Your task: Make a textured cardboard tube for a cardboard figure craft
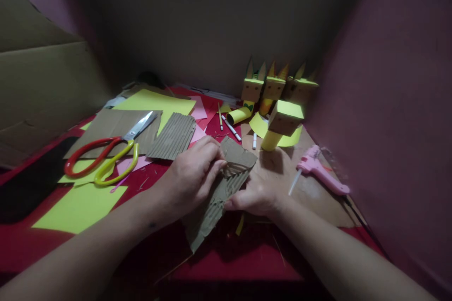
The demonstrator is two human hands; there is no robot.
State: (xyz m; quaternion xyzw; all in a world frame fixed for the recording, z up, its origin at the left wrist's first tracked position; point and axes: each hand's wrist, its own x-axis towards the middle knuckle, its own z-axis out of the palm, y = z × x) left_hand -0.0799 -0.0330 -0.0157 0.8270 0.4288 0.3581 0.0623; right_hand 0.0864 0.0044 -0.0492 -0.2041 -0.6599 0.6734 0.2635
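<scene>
1. Your left hand (196, 171) pinches and right hand (259, 193) grips the cardboard piece (210, 216) above the desk (240, 263).
2. Its ridges look partly bared; some paper covers them.
3. Another ridged piece (172, 136) lies bared.

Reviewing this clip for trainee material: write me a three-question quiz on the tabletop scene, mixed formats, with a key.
1. Multiple choice: what colour is the glue gun?
A) Green
B) Pink
C) Black

2. True or false: the scissors have one red handle and one yellow handle.

3. Fill in the blank: the left hand and the right hand both hold the ridged piece, which is made of ____.

Key: 1. B; 2. True; 3. cardboard
</scene>
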